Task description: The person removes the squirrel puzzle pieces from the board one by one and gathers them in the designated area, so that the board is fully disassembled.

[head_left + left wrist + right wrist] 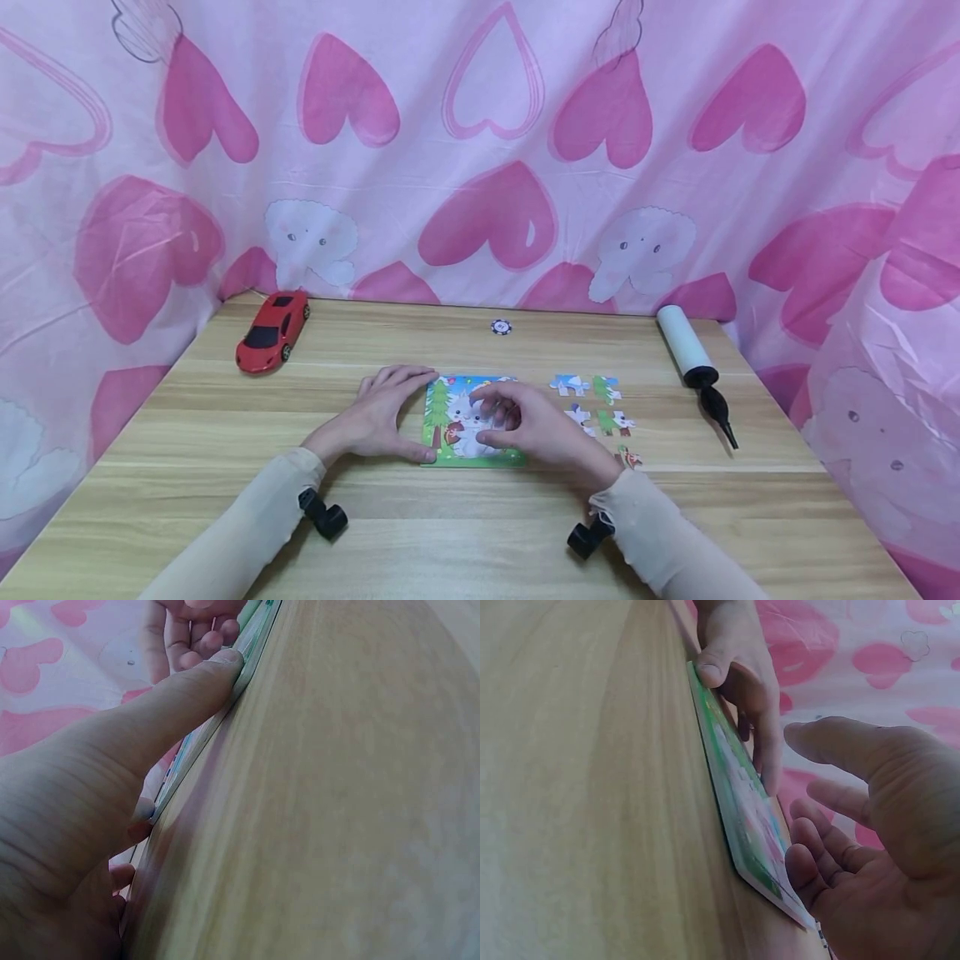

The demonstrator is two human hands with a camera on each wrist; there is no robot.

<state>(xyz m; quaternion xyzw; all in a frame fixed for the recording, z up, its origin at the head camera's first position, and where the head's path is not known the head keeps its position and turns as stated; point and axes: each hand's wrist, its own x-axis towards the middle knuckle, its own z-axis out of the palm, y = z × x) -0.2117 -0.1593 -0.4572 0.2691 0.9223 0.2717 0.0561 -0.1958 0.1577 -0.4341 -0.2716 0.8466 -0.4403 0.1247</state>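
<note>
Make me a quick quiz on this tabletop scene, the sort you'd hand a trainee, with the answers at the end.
1. Which hand's thumb touches the jigsaw puzzle?
2. True or false: seen from the head camera, the poker chip lies farther right than the red toy car.
3. Where are the loose puzzle pieces in the head view? a) left of the puzzle, b) right of it, c) on both sides

Key: 1. The left hand. 2. True. 3. b

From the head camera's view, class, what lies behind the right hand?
Parts of the jigsaw board and of a loose jigsaw piece. The board's left half mostly shows; whatever the right hand covers of both cannot be seen.
</note>
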